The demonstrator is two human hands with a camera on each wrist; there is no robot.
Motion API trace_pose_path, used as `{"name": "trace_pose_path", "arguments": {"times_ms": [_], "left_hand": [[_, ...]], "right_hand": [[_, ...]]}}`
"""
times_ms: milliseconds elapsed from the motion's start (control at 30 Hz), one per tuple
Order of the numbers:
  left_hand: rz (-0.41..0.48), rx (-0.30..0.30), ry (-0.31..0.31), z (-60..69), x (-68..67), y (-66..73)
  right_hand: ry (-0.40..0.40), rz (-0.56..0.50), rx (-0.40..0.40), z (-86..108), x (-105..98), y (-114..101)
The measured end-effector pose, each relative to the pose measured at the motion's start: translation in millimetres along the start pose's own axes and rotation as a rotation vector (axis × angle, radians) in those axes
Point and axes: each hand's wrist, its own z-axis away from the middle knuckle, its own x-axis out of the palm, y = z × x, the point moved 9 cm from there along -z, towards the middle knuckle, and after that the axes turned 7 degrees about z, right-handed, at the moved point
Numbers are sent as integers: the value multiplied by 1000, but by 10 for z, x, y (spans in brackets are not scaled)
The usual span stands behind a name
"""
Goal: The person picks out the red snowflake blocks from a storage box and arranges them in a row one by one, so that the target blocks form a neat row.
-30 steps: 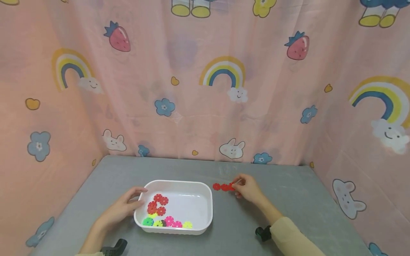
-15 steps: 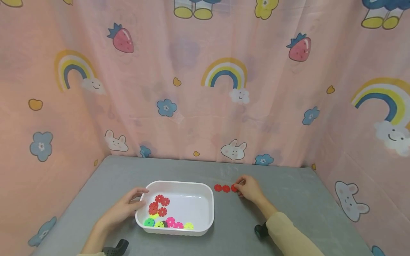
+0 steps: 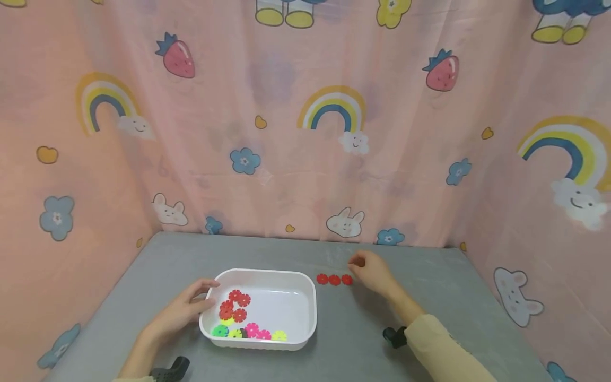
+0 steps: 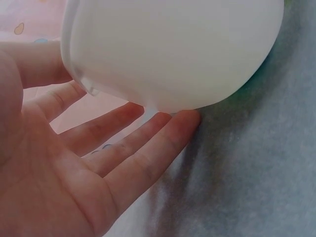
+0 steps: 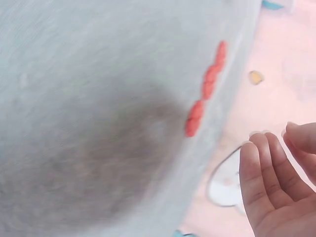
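Three red notched plastic discs (image 3: 334,279) lie in a row on the grey table, right of a white plastic tray (image 3: 305,313). Just above and to the right of the row, my right hand (image 3: 374,273) hovers with fingers loosely bent. Nothing shows between its fingertips (image 5: 250,148) in the right wrist view. My left hand (image 3: 183,307) holds the tray's left end, with the thumb at the rim and the other fingers (image 4: 143,163) against the outer wall. Inside the tray are several red discs (image 3: 239,315), pink discs (image 3: 252,329), yellow discs (image 3: 279,335) and a green disc (image 3: 220,331).
The grey table (image 3: 420,302) reaches back to a pink patterned curtain (image 3: 286,196), which also hangs along both sides. Each wrist carries a black device (image 3: 395,337). A dark disc (image 3: 244,333) lies among the coloured ones at the tray's near side.
My right hand has let go of the rightmost red disc and risen slightly away from it; the disc stays in the row. My left hand and the tray have not moved.
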Motion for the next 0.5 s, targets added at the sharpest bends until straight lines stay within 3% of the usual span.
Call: {"name": "trace_pose_path", "arguments": {"times_ms": [200,500], "left_hand": [[-13,9,1,4,-21,-5],[-23,5,23,4,-40,-8]], "right_hand": [[6,-14,17,85,-50,-295],[18,-79,-18,216,-77,-758]]}}
